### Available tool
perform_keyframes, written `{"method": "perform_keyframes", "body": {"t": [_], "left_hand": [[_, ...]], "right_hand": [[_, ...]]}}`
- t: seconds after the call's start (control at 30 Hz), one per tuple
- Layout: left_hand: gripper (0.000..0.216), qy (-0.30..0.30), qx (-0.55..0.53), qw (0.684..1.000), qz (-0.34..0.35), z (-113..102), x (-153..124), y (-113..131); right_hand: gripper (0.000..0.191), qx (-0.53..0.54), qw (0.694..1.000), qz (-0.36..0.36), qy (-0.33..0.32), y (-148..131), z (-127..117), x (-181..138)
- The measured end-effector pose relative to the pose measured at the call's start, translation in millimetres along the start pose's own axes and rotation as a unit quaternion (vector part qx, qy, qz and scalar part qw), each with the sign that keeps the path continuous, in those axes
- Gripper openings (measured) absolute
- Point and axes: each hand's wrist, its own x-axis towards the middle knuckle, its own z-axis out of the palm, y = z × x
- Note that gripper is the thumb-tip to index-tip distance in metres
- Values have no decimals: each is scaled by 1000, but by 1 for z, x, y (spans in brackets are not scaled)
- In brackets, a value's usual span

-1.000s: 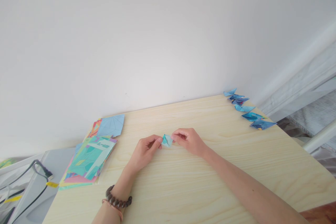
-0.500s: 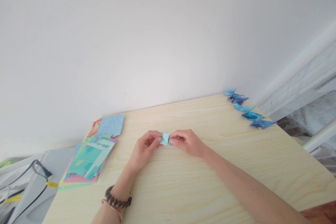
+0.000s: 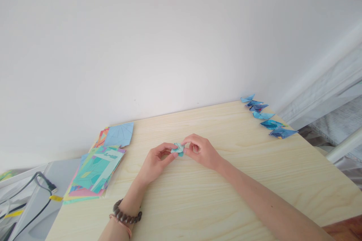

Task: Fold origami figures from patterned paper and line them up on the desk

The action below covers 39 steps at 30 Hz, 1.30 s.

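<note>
A small folded piece of origami paper point(image 3: 178, 148), pale blue and teal, is held between both hands over the middle of the wooden table point(image 3: 181, 203). My left hand point(image 3: 157, 160) pinches its left side, the thumb in front and the fingers behind. At its right edge, my right hand point(image 3: 202, 151) grips it with thumb and index finger, the other fingers curled. Parts of the paper are hidden by the fingertips. A dark beaded bracelet point(image 3: 127, 216) circles my left wrist.
Several folded blue paper figures point(image 3: 273, 124) stand in a row along the table's right edge. Stacked patterned paper sheets point(image 3: 98, 169) and a light blue sheet point(image 3: 120, 134) lie at the left. Black cables point(image 3: 45, 184) run beside the table, and a white wall point(image 3: 169, 45) rises behind it.
The folded paper has turned from a near-square shape to a wider, angled one with its flaps spread. My right fingers have lifted slightly; my left thumb has moved toward the paper's middle.
</note>
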Motion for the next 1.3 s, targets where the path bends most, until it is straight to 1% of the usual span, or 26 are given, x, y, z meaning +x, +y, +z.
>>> {"method": "perform_keyframes", "body": {"t": [0.1, 0.33, 0.47, 0.6, 0.67, 0.8, 0.87, 1.03, 1.13, 1.23, 1.3], "left_hand": [[23, -2, 29, 1000, 2, 1, 0, 3], [28, 8, 72, 997, -13, 1, -1, 3], [34, 11, 42, 999, -18, 1, -1, 2], [47, 7, 5, 1000, 11, 3, -1, 1], [44, 8, 16, 1000, 21, 4, 0, 1], [25, 11, 44, 998, 38, 5, 0, 2], [25, 19, 38, 998, 36, 5, 0, 3], [30, 46, -10, 999, 0, 6, 1, 0], [24, 52, -32, 998, 10, 6, 2, -1], [21, 62, -3, 997, 36, 5, 2, -2], [21, 72, 19, 996, 48, 5, 2, -2]], "right_hand": [[11, -17, 1000, -21, -10, 1, -1, 1], [8, -48, 999, -7, -5, -2, -2, 1], [10, -54, 999, -6, 1, -4, -2, 1], [8, -76, 997, -11, 13, -3, 1, 0], [8, -85, 996, -11, 12, -2, 3, -1], [8, -84, 996, -13, 18, 0, 6, -3], [8, -79, 996, -19, 22, -1, 6, -3], [10, -73, 996, -46, 12, -2, 6, -3], [12, -62, 997, -49, -3, -4, 4, -2], [23, -39, 998, -55, -21, -6, 2, -2], [22, -30, 998, -56, -30, -7, 1, -3]]}}
